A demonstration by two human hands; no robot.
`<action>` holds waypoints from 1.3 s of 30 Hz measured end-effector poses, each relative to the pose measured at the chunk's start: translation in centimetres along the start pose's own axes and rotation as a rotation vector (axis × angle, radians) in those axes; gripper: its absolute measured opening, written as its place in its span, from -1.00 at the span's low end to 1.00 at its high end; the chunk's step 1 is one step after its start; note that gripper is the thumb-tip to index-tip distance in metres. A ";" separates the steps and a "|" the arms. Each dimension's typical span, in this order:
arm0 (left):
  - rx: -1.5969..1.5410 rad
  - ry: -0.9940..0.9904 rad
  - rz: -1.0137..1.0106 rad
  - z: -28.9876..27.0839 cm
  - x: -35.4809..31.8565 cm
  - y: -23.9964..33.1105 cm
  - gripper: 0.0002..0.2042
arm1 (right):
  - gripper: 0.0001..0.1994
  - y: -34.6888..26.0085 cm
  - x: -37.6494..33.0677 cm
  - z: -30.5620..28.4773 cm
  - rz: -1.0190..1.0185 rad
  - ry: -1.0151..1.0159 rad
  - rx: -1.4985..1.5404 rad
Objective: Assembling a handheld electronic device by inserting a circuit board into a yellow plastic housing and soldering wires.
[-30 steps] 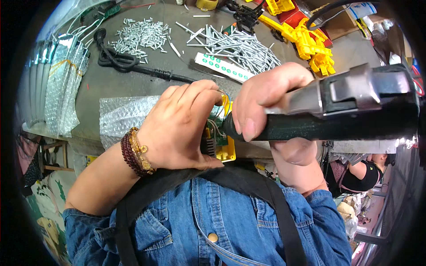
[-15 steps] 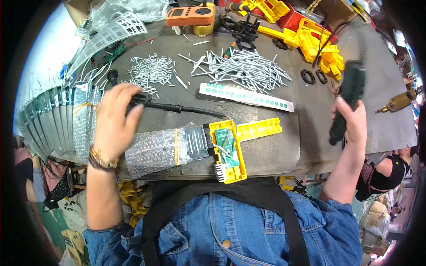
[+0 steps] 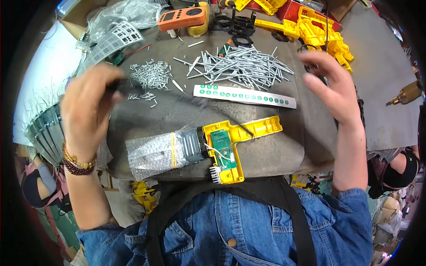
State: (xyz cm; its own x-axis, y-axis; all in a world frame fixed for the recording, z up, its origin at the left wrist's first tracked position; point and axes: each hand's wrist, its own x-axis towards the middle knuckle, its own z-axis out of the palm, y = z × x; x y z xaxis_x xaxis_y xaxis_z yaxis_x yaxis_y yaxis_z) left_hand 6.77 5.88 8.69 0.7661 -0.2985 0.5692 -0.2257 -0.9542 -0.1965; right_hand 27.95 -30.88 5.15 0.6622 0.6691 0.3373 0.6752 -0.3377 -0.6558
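Note:
My left hand [image 3: 86, 99], smeared by motion, is raised over the left of the bench and grips a black cable [image 3: 188, 99]. The cable is blurred and trails right toward a yellow plastic housing half [image 3: 262, 127]. Inside this gun-shaped housing lies a green circuit board [image 3: 222, 146] with white wires. A metal-slotted part in bubble wrap [image 3: 151, 153] extends from its left side. My right hand [image 3: 330, 84] hovers at the right, thumb and fingers apart, holding nothing. Behind its wrist a dark object [image 3: 361, 113] shows only in part.
Piles of short metal pins [image 3: 151, 75] and long screws [image 3: 248, 68] lie beyond the housing, with a strip of green round stickers [image 3: 244, 96]. An orange meter [image 3: 183, 17] and yellow housings [image 3: 310, 29] stand at the back. A brass-coloured driver [image 3: 404, 94] juts in at right.
My right hand has let go of the black handheld tool and moved left and away from me. My left hand has moved left, and the cable is blurred and shifted.

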 end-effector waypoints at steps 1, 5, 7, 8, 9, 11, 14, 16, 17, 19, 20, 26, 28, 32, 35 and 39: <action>0.162 0.121 0.088 0.0 2.3 0.7 -0.75 | -0.49 -1.5 1.6 0.7 -0.076 -0.098 0.192; -0.188 0.305 0.319 -0.4 9.4 6.6 -0.56 | -0.32 -4.3 5.3 5.4 -0.203 -0.188 1.284; -0.305 0.281 0.307 1.4 9.7 7.4 -0.53 | -0.47 -2.7 3.8 2.5 -0.125 -0.130 1.236; -0.325 0.234 0.239 0.8 8.2 7.7 -0.49 | -0.54 -2.8 3.3 1.0 -0.296 -0.259 1.190; -0.402 0.084 0.094 1.7 5.1 7.3 -0.44 | -0.58 -2.2 1.5 0.4 -0.164 -0.090 1.127; -0.515 -0.177 -0.091 4.0 -1.0 8.2 -0.31 | -0.63 -0.9 -3.3 -1.0 0.131 0.215 0.890; -0.557 -0.334 -0.170 5.3 -3.7 10.3 -0.21 | -0.60 4.2 -11.1 -5.8 0.769 0.160 0.315; -0.551 -0.384 -0.210 5.9 -4.1 10.7 -0.18 | -0.52 4.7 -13.2 -5.8 0.962 -0.012 -0.360; -0.552 -0.386 -0.197 6.2 -4.2 10.5 -0.15 | -0.62 4.1 -13.5 -5.6 0.869 -0.083 -0.670; -0.558 -0.394 -0.182 6.5 -4.2 10.2 -0.13 | -0.68 3.1 -12.6 -2.9 0.405 0.021 -0.655; -0.554 -0.397 -0.185 6.5 -4.4 10.1 -0.13 | -0.71 2.6 -12.1 -1.2 -0.060 0.124 -0.612; -0.632 -0.369 -0.225 5.2 -5.9 8.5 -0.15 | -0.71 2.1 -9.4 3.1 -0.321 -0.143 -0.582; -0.689 -0.333 -0.252 4.5 -4.6 9.4 -0.20 | -0.71 2.1 -9.1 2.8 -0.214 -0.112 -0.237; -0.949 -0.363 -0.060 4.7 -1.9 11.1 -0.32 | -0.73 1.3 -6.2 5.1 -0.302 -0.150 -0.236; -0.746 -0.246 -0.175 6.2 -0.6 13.0 -0.44 | -0.74 1.4 -5.8 5.2 -0.319 -0.179 -0.348; -0.652 -0.162 -0.189 8.6 -0.9 14.3 -0.49 | -0.78 1.9 -6.0 4.7 -0.360 -0.154 -0.433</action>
State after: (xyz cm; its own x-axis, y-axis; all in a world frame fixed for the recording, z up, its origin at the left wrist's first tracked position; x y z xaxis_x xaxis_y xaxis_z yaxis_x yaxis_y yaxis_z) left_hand 7.99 -7.26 -1.46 0.8966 -0.1673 0.4101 -0.3559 -0.8234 0.4421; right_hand 23.70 -32.41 -1.29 0.3332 0.8694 0.3650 0.9419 -0.2891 -0.1712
